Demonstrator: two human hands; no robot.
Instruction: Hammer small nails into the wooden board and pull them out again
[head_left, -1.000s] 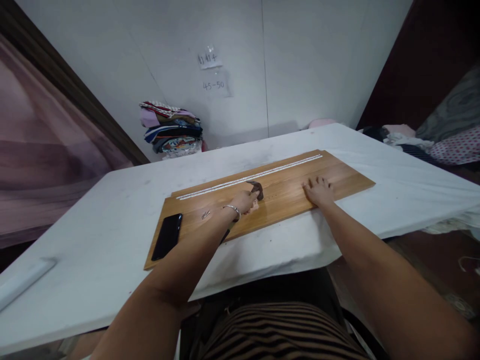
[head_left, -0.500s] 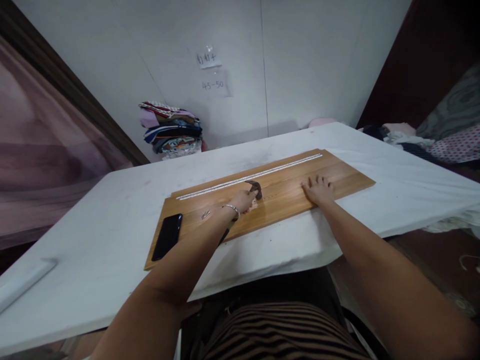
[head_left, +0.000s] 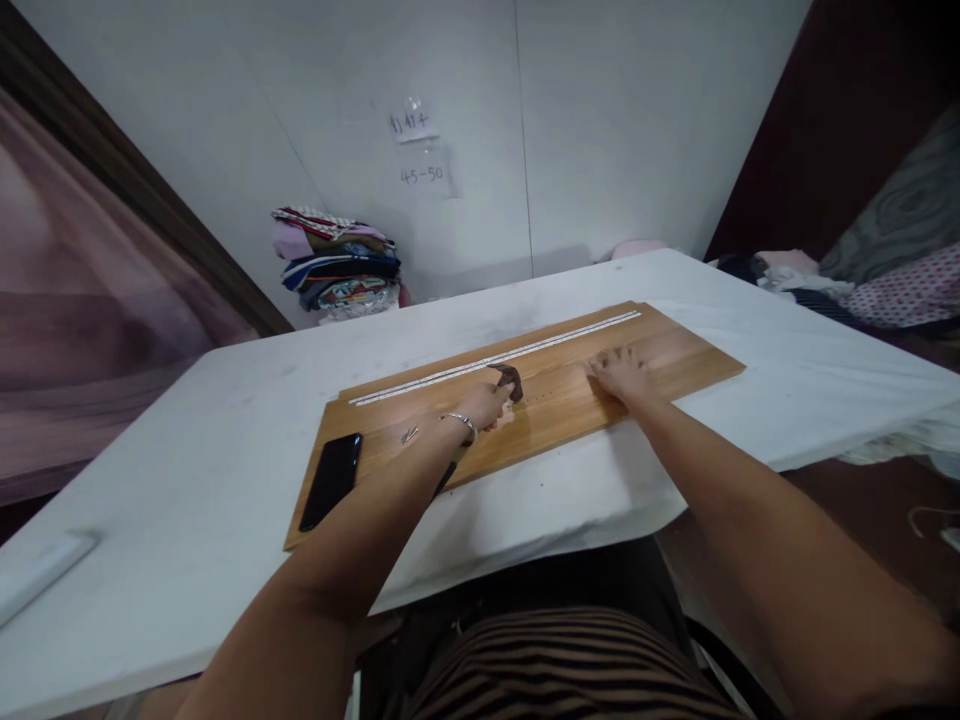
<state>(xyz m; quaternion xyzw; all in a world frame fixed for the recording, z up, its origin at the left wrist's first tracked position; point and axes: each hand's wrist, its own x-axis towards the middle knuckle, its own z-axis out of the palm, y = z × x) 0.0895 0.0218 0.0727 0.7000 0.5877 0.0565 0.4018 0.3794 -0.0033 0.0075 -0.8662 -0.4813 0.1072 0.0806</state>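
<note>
A long wooden board [head_left: 675,355] lies on a white table [head_left: 187,480]. My left hand [head_left: 487,403], a bracelet on its wrist, is closed round a small dark hammer [head_left: 510,378] whose head rests on the middle of the board. My right hand [head_left: 619,372] lies flat on the board to the right, fingers spread, holding nothing. A pale strip [head_left: 495,357] runs along the board's far edge. A few small nails [head_left: 409,434] lie on the board left of my left wrist.
A black phone [head_left: 332,478] sits on the board's left end. Folded clothes [head_left: 337,262] are stacked against the wall behind the table. More fabric [head_left: 862,285] is piled at the right. A white bar [head_left: 41,562] lies at the table's left edge.
My right hand slid a little to the left along the board. My left hand and the hammer stay where they were. The view shifted slightly.
</note>
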